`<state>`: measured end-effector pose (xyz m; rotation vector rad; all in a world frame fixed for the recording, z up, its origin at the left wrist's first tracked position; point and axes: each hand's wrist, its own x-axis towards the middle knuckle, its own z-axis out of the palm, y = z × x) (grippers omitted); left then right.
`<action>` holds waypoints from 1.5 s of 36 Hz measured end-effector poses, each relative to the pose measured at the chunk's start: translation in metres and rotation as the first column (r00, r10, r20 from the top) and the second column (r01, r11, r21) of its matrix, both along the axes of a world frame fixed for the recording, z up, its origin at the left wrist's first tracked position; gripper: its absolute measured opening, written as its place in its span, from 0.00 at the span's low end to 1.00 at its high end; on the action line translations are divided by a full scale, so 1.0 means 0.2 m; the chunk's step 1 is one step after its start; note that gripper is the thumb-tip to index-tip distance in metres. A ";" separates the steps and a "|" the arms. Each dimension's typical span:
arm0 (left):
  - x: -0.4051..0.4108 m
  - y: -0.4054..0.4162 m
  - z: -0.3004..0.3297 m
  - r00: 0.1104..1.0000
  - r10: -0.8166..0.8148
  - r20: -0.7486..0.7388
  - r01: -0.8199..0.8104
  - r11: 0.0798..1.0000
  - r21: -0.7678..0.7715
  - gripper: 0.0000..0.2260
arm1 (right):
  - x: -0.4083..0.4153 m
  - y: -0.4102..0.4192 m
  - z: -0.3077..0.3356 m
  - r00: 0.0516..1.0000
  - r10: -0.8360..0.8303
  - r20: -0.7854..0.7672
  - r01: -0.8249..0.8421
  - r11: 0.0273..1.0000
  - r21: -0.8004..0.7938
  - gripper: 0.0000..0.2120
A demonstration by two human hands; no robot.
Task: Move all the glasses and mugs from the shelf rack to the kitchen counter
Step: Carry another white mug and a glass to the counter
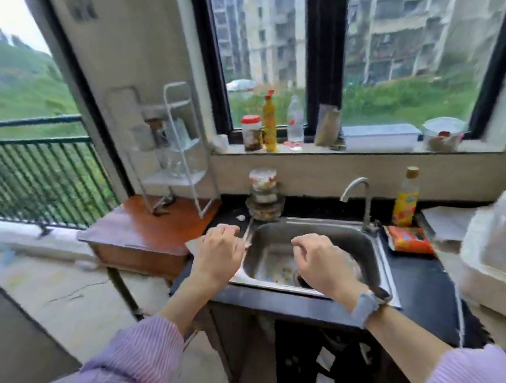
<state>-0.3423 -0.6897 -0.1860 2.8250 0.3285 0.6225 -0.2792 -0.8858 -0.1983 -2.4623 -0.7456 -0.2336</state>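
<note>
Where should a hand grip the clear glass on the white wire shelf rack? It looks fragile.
Likely round the side wall of the clear glass, reaching in from the open front of the white wire shelf rack; its posts flank it. Blur hides the rim.

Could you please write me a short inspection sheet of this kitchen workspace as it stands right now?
Surface: dark kitchen counter around a steel sink; wooden side table to its left.
Job's things: white shelf rack on the side table, blurred clear glassware on it.
Clutter: stacked containers, yellow bottle, orange packet.
Grippers: left hand and right hand, both empty.
Cables: nothing seen.
Surroundings: windowsill with bottles, balcony railing.
</note>
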 end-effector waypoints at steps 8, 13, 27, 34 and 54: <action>0.06 0.67 0.11 0.967 0.225 0.117 -0.213 0.971 -0.110 0.11 | 0.25 0.80 0.11 0.967 0.255 0.001 -0.255 0.967 0.028 0.14; 0.24 1.06 0.20 0.948 0.291 0.127 -0.276 0.953 -0.122 0.11 | 0.49 1.22 0.17 0.939 0.344 -0.013 -0.342 0.936 0.089 0.15; 0.73 1.92 0.32 0.913 0.365 0.184 -0.290 0.895 -0.337 0.11 | 1.04 2.18 0.30 0.891 0.453 -0.038 -0.441 0.881 0.170 0.18; 0.99 2.35 0.29 0.920 0.333 0.206 -0.213 0.867 -0.451 0.12 | 1.21 2.60 0.31 0.890 0.443 -0.111 -0.412 0.883 0.226 0.22; 1.71 2.95 0.20 0.955 -0.011 0.296 0.256 0.534 -0.806 0.05 | 1.65 3.34 0.35 0.882 0.138 -0.450 0.134 0.843 0.521 0.20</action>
